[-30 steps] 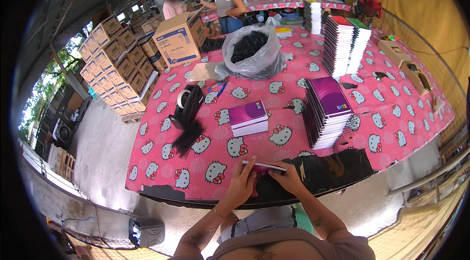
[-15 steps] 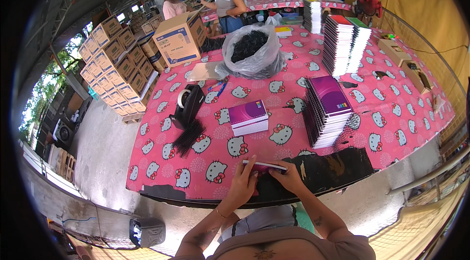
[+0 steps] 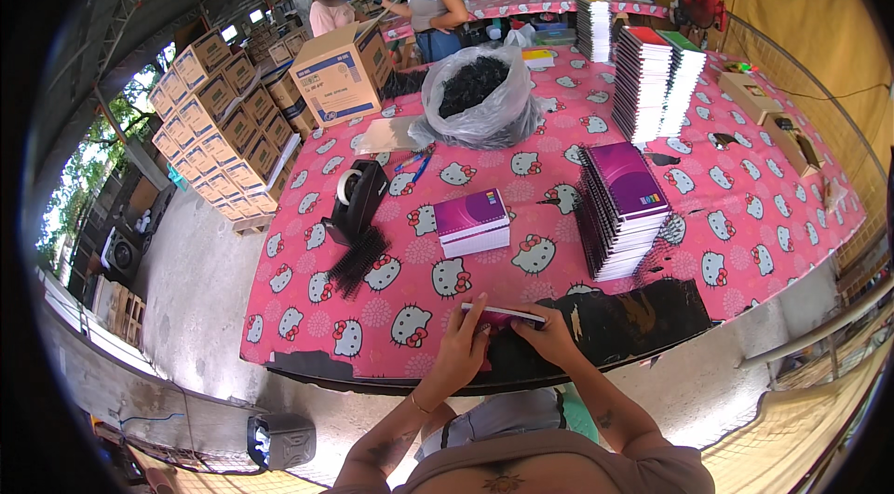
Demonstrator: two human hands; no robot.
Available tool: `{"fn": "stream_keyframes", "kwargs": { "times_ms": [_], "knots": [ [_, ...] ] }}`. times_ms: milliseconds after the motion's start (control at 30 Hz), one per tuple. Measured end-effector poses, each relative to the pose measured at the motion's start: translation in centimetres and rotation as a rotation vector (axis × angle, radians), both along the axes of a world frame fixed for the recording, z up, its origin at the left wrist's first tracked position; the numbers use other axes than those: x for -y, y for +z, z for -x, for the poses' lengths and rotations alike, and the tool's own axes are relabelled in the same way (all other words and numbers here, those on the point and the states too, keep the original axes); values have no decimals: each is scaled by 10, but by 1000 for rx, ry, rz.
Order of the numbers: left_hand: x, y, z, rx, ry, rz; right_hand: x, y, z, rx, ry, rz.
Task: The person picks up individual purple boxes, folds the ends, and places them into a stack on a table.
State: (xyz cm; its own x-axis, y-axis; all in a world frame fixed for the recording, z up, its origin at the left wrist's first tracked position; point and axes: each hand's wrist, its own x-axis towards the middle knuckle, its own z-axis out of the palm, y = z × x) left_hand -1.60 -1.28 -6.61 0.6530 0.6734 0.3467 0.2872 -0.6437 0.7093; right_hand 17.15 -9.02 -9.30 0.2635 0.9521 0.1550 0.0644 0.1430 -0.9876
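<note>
A small purple notebook [image 3: 501, 315] is held level between my two hands at the near edge of the table. My left hand [image 3: 462, 345] grips its left end, and my right hand [image 3: 548, 338] pinches the right end. Just beyond lies a short stack of purple notebooks [image 3: 471, 219] without visible binding. To the right stands a taller pile of purple notebooks [image 3: 626, 205] bound with black coils. Loose black binding coils [image 3: 358, 261] lie at the left, beside a black tape dispenser [image 3: 356, 201].
A clear plastic bag [image 3: 480, 98] full of black coils and a cardboard box [image 3: 343, 75] stand farther back. Tall notebook stacks [image 3: 643, 84] rise at the back right. Stacked cartons [image 3: 219, 126] stand left of the pink-covered table [image 3: 372, 331]. Several people are beyond.
</note>
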Motion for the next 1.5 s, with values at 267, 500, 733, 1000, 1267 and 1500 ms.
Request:
{"fn": "stream_keyframes", "kwargs": {
  "times_ms": [267, 500, 733, 1000, 1267, 1500],
  "knots": [
    [1, 2, 0, -11, 2, 22, 0, -1, -1, 16, 9, 8],
    [1, 0, 1, -26, 14, 8, 0, 0, -1, -14, 16, 8],
    [1, -1, 0, -18, 10, 2, 0, 3, -1, -13, 18, 9],
    [1, 1, -1, -7, 0, -11, 0, -2, -2, -9, 12, 38],
    [1, -1, 0, -31, 9, 4, 0, -3, -1, -17, 15, 29],
    [1, 1, -1, -29, 5, 17, 0, 2, 0, -9, 10, 10]
  ]
}}
